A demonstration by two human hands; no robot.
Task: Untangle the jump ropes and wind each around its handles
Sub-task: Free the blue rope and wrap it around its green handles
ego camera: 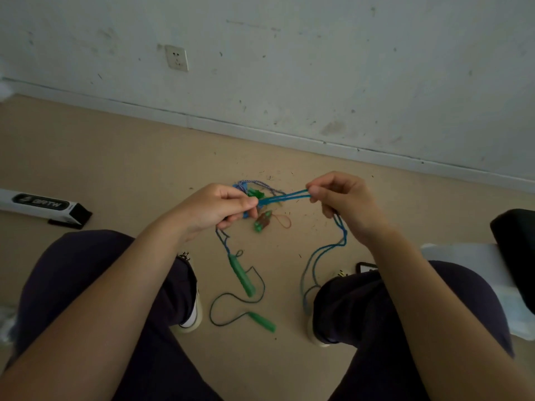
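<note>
Both hands — left [220, 208], right [338, 198] — pinching a blue rope [285, 195] taut between them; green handles [242, 275] on floor [115, 169].

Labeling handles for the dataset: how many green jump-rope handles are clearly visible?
2. One green handle between the knees, below the left hand; another lower on the floor. Green bits in the tangle may hide more.

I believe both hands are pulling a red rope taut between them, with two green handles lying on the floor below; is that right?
Not quite: the rope stretched between the left hand and the right hand is blue, not red, as the head view shows. The rest holds: both hands pinch it, and two green handles lie on the floor below.
</note>
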